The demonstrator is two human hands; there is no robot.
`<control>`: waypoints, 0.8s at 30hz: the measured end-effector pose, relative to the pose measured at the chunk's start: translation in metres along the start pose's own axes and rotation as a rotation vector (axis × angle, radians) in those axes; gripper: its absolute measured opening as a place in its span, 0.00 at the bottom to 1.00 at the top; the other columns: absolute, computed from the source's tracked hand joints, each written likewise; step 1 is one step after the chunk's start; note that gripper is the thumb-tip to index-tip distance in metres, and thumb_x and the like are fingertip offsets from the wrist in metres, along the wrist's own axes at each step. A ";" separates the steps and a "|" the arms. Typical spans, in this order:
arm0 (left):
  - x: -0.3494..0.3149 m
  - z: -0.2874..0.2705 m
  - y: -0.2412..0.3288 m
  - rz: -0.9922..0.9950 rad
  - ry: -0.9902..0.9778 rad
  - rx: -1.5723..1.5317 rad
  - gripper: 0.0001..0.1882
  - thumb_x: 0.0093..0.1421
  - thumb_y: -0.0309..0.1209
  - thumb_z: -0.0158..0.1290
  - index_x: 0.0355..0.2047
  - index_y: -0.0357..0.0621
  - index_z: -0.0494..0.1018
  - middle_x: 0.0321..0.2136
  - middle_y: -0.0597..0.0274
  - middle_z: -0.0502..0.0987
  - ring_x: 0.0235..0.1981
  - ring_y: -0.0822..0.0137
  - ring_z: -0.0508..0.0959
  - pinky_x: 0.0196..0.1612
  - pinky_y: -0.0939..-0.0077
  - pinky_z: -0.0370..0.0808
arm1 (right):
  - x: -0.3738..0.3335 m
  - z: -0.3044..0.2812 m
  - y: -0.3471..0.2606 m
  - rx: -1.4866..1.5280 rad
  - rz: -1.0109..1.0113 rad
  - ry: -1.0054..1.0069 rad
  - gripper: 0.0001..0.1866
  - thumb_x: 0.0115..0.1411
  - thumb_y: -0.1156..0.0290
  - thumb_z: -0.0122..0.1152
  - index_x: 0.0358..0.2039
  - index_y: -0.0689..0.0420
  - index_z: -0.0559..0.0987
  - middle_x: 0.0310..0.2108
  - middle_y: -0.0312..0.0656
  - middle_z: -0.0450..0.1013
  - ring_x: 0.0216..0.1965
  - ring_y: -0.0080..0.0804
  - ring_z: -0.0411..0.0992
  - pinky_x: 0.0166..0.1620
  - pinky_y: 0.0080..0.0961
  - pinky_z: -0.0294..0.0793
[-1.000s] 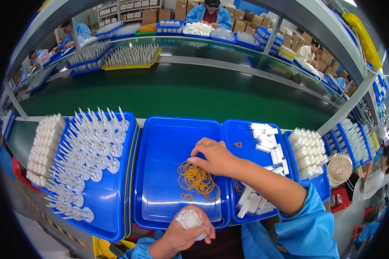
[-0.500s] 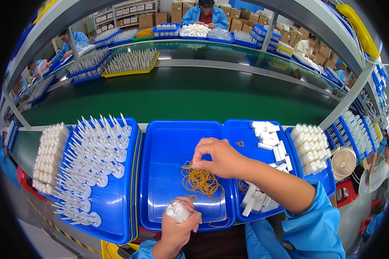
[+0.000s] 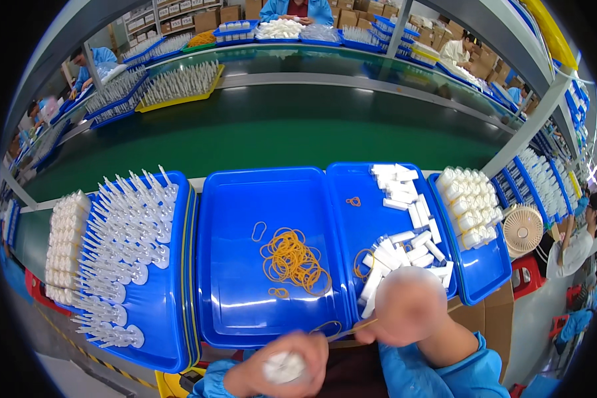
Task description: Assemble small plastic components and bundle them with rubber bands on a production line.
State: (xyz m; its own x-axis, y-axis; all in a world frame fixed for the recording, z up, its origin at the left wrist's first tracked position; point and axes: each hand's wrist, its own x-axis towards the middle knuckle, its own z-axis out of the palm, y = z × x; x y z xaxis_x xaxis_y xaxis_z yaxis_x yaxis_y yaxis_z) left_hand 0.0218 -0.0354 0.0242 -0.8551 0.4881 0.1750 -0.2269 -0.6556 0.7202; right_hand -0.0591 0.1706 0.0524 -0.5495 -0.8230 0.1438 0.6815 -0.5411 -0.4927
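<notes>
My left hand [image 3: 306, 348] is closed around a white cylindrical bundle [image 3: 284, 367], its segmented end turned up, near the front edge of the middle blue tray [image 3: 232, 278]. A rubber band [image 3: 351, 329] is stretched between my two hands. My right hand [image 3: 410, 306], smeared by motion, is closed on the band's far end, over the front of the right blue tray [image 3: 351, 232]. A pile of yellow-brown rubber bands [image 3: 292, 262] lies in the middle tray. A loose pale band [image 3: 259, 231] is beyond it. Small white rectangular blocks [image 3: 399, 192] lie scattered in the right tray.
Stacked blue trays on the left hold upright white nozzle-like parts [image 3: 136, 232], with white bundles [image 3: 67, 249] beyond. More bundles [image 3: 469, 205] fill a tray at far right, beside a beige fan [image 3: 523, 230]. A green conveyor [image 3: 265, 142] runs behind; co-workers sit across it.
My right hand has left the rubber band pile and moved right and toward me, pulling a band stretched from my left hand. The left hand and bundle moved nearer me. The view shifted slightly.
</notes>
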 end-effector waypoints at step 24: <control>0.029 0.027 -0.044 -0.114 0.169 1.579 0.32 0.44 0.27 0.58 0.47 0.24 0.56 0.37 0.38 0.68 0.38 0.39 0.69 0.42 0.58 0.68 | -0.040 -0.011 0.017 -1.511 -0.082 0.248 0.18 0.44 0.66 0.67 0.38 0.55 0.76 0.36 0.41 0.72 0.32 0.32 0.73 0.33 0.22 0.74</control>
State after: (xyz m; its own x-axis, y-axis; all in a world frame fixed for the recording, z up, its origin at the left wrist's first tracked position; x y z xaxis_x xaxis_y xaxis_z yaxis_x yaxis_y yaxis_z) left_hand 0.0194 0.0230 0.0160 -0.9323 0.3532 0.0783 0.3079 0.6608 0.6845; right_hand -0.0310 0.1957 0.0287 -0.7289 -0.6687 0.1466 -0.3823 0.2200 -0.8974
